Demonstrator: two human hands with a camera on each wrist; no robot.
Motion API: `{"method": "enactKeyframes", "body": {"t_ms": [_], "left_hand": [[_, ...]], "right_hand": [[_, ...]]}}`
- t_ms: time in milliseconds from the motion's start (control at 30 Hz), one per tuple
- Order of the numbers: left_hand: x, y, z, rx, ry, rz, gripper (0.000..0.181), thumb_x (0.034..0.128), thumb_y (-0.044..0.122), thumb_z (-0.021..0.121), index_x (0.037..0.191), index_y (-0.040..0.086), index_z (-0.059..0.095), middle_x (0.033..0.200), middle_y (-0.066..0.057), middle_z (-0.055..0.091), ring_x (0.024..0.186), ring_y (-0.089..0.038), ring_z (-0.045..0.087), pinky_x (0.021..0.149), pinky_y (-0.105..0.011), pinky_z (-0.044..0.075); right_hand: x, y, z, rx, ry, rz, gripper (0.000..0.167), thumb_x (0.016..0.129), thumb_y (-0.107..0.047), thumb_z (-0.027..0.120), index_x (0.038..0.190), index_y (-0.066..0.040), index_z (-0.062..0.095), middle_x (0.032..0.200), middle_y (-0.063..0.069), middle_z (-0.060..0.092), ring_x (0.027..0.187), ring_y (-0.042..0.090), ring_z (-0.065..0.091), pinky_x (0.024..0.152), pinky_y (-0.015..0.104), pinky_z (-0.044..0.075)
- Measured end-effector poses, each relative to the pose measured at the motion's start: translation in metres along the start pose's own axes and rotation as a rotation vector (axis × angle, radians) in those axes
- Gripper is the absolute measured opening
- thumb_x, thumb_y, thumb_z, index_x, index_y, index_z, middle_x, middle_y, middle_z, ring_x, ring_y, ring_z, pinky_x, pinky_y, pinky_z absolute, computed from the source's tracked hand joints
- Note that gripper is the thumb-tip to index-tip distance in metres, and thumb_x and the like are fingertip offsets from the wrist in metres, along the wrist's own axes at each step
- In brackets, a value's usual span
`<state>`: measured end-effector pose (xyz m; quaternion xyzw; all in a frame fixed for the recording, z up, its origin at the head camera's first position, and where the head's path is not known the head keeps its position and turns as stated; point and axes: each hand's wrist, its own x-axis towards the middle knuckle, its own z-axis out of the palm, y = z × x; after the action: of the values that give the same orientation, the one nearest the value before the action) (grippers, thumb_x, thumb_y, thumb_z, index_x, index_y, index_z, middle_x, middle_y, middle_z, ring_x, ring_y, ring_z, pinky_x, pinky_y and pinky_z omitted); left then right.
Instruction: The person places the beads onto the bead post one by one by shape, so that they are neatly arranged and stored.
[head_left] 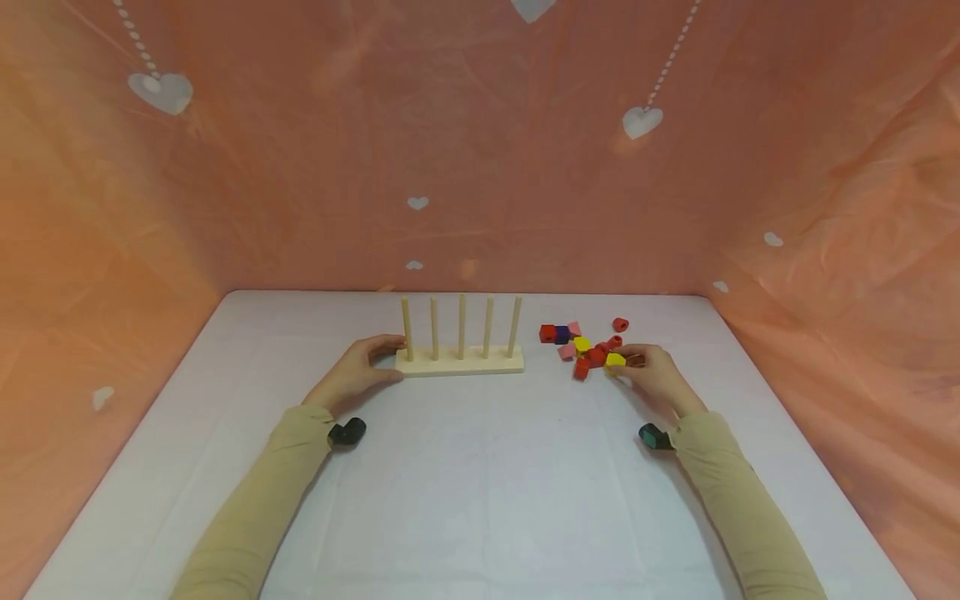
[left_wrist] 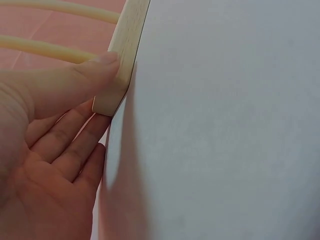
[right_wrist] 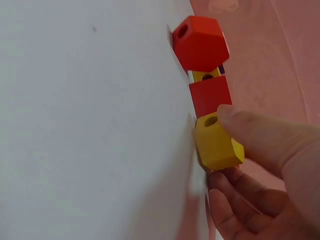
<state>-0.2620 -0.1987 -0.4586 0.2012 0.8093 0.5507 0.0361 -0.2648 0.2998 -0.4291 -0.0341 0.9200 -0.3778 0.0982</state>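
Wooden rack (head_left: pixel 491 365) on tabletop (head_left: pixel 465 500): long axis left–right, pegs (head_left: pixel 462 325) upright. Left hand (head_left: pixel 356 367): fingers pinching its left end. Right hand (head_left: pixel 656 372): fingers pinching yellow bead (right_wrist: pixel 216 145), right of rack.

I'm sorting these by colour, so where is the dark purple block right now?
In the head view, the dark purple block is right of the peg stand, between a red block on its left and a pink block.

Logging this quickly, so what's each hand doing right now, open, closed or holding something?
Left hand: holding one end of the wooden peg stand.
Right hand: closed on a yellow bead, thumb against it.
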Motion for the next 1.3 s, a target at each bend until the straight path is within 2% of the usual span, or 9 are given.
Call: {"method": "enactKeyframes", "body": {"t_ms": [100,300,533,667,800,900,1067,1167,1300], "left_hand": [[0.001,-0.001,0.000,0.000,-0.003,-0.004,0.059,0.0779,-0.007,0.073,0.131,-0.009,0.048,0.129,-0.025,0.054,0.126,-0.038,0.044,0.110,-0.044,0.028],[0.001,-0.003,-0.001,0.002,-0.014,-0.003,0.059,0.0779,-0.006,0.074,0.131,-0.010,0.048,0.129,-0.025,0.053,0.127,-0.037,0.043,0.111,-0.044,0.027],[0.000,0.002,-0.001,-0.008,-0.014,-0.041,0.059,0.0775,-0.006,0.074,0.131,-0.010,0.049,0.130,-0.025,0.053,0.128,-0.037,0.042,0.110,-0.046,0.027],[0.001,0.004,-0.002,-0.012,-0.019,-0.059,0.059,0.0776,-0.006,0.074,0.131,-0.009,0.049,0.131,-0.024,0.052,0.129,-0.037,0.041,0.110,-0.046,0.027],[0.001,0.006,-0.002,-0.034,-0.017,-0.056,0.057,0.0771,-0.009,0.073,0.129,-0.009,0.050,0.130,-0.025,0.053,0.127,-0.037,0.043,0.109,-0.046,0.029],[0.000,0.008,-0.002,-0.027,-0.013,-0.052,0.056,0.0771,-0.010,0.073,0.129,-0.010,0.050,0.129,-0.025,0.054,0.126,-0.037,0.044,0.109,-0.046,0.030],[-0.001,0.008,-0.001,-0.007,-0.013,-0.052,0.056,0.0778,-0.009,0.072,0.129,-0.009,0.051,0.129,-0.024,0.054,0.126,-0.037,0.044,0.108,-0.046,0.030],[-0.002,0.007,0.000,-0.012,-0.017,-0.055,0.055,0.0781,-0.009,0.072,0.129,-0.009,0.051,0.129,-0.024,0.054,0.126,-0.037,0.045,0.108,-0.047,0.031],[-0.002,0.007,0.000,-0.020,-0.016,-0.069,0.055,0.0780,-0.008,0.073,0.129,-0.008,0.051,0.129,-0.023,0.054,0.126,-0.036,0.045,0.107,-0.047,0.031]], "right_hand": [[-0.003,-0.002,0.002,0.015,0.004,-0.032,0.049,0.088,-0.023,0.071,0.131,-0.005,0.055,0.125,0.017,0.054,0.108,0.033,0.051,0.093,0.043,0.048],[-0.007,-0.006,0.007,0.065,0.016,-0.063,0.045,0.086,-0.017,0.072,0.128,-0.009,0.058,0.124,0.013,0.054,0.106,0.031,0.051,0.086,0.032,0.052],[-0.005,-0.027,-0.005,-0.001,0.133,-0.217,0.044,0.085,-0.010,0.073,0.125,-0.001,0.056,0.118,0.017,0.059,0.104,0.031,0.055,0.090,0.041,0.050],[-0.003,-0.055,-0.016,0.005,0.190,-0.315,0.041,0.085,-0.012,0.073,0.123,-0.002,0.059,0.113,0.015,0.063,0.099,0.029,0.058,0.084,0.029,0.051],[-0.003,-0.091,-0.019,0.056,0.196,-0.393,0.042,0.085,-0.014,0.074,0.124,-0.006,0.061,0.114,0.011,0.063,0.100,0.025,0.059,0.081,0.019,0.050],[-0.001,-0.118,-0.017,0.100,0.159,-0.474,0.042,0.085,-0.016,0.073,0.125,-0.008,0.061,0.115,0.008,0.063,0.103,0.022,0.059,0.084,0.021,0.049],[0.009,-0.163,-0.004,0.190,0.063,-0.631,0.040,0.086,-0.009,0.071,0.125,-0.004,0.061,0.115,0.010,0.062,0.099,0.023,0.058,0.086,0.024,0.050],[0.014,-0.186,0.009,0.237,0.016,-0.702,0.040,0.085,-0.003,0.071,0.124,-0.001,0.060,0.115,0.012,0.062,0.098,0.023,0.058,0.083,0.025,0.051],[0.020,-0.211,0.033,0.289,-0.028,-0.755,0.039,0.083,0.005,0.070,0.120,0.004,0.059,0.113,0.016,0.062,0.096,0.027,0.058,0.079,0.030,0.052]]}}
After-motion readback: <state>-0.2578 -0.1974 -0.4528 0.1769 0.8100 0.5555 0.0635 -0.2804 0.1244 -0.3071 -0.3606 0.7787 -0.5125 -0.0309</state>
